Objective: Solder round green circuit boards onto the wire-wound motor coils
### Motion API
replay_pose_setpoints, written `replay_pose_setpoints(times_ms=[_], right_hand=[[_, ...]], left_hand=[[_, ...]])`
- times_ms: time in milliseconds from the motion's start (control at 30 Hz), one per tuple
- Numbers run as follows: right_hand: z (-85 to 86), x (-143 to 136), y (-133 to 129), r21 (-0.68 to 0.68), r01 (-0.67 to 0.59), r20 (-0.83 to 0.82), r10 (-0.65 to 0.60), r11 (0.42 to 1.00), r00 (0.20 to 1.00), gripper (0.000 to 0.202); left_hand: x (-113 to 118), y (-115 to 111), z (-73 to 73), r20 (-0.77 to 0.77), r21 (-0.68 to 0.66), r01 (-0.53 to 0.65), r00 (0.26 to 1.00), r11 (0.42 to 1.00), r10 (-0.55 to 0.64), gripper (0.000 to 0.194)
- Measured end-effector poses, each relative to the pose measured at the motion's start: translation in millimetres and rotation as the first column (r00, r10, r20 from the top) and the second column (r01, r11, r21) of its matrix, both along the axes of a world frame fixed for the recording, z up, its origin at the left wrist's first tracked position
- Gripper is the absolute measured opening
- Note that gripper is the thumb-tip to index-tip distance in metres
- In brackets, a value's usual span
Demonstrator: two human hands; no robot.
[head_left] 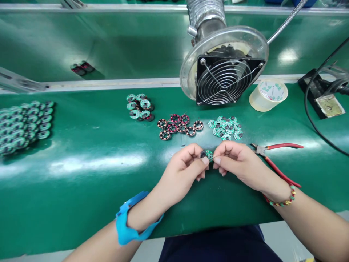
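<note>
Between my two hands is a small green circuit board (209, 155) with a dark part at its left side. My left hand (188, 163), with a blue band on the wrist, pinches the dark part and the board's left edge. The fingertips of my right hand (234, 160) are closed on the board's right edge. Just beyond my hands lie several copper-wound rings (181, 128), some red and some dark. A pile of loose green boards (226, 127) lies to their right. Back left of the rings stands a small group of assembled pieces (139, 106).
Many assembled pieces (25, 125) are stacked at the far left. A fan with a round hood (225, 80) hangs over the table's back. Red-handled pliers (283, 146), a tape roll (268, 95) and a soldering stand (319, 94) with a black cable are at the right.
</note>
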State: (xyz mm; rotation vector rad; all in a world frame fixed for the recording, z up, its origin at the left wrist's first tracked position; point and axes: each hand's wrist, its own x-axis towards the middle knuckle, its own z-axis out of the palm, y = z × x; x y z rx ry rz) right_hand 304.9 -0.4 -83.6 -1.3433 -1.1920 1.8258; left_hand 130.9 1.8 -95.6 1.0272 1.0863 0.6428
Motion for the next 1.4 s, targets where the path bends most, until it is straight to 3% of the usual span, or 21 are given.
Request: replay_pose_setpoints(times_ms=[133,267,500,733,933,1133,1233,1400], right_hand=[[-0.1,-0.4,1.1,-0.01,-0.003,-0.057,0.002,1.0,0.998,0.012],[-0.6,-0.9,1.2,-0.018,0.0,-0.08,-0.002,1.0,0.997,0.011],[-0.7,-1.1,0.6,0.005,-0.008,-0.005,0.008,1.0,1.0,0.009],[-1.6,1.1,-3.6,0.169,-0.053,0.158,0.026,0.984,0.987,0.012],[-1.5,4.3,-2.0,0.346,-0.207,0.34,0.084,0.915,0.937,0.013],[-7.4,-1.2,-3.8,0.476,-0.271,0.476,0.014,0.837,0.879,0.012],[-9.4,-2.7,-5.8,0.532,-0.253,0.49,-0.05,0.808,0.87,0.013],[-4.9,-1.2,-4.9,0.391,-0.175,0.349,0.03,0.903,0.937,0.01]], left_hand=[[-0.7,0.1,-3.0,0.102,-0.068,-0.016,0.994,0.998,0.023,0.018],[-2.1,0.9,-3.1,0.085,-0.046,-0.016,0.996,0.999,0.019,0.018],[-1.4,1.0,4.0,-0.147,0.133,0.033,0.989,0.991,-0.013,0.016],[-1.4,-1.0,5.3,-0.318,0.27,0.115,0.948,0.956,-0.024,0.016],[-1.6,0.3,5.9,-0.385,0.378,0.189,0.922,0.906,-0.032,0.016],[0.7,-0.6,6.0,-0.478,0.454,0.246,0.878,0.856,0.002,0.014],[1.5,-1.1,5.7,-0.469,0.431,0.219,0.883,0.875,0.01,0.015],[-0.1,0.7,4.6,-0.293,0.207,0.112,0.955,0.972,-0.048,0.017]])
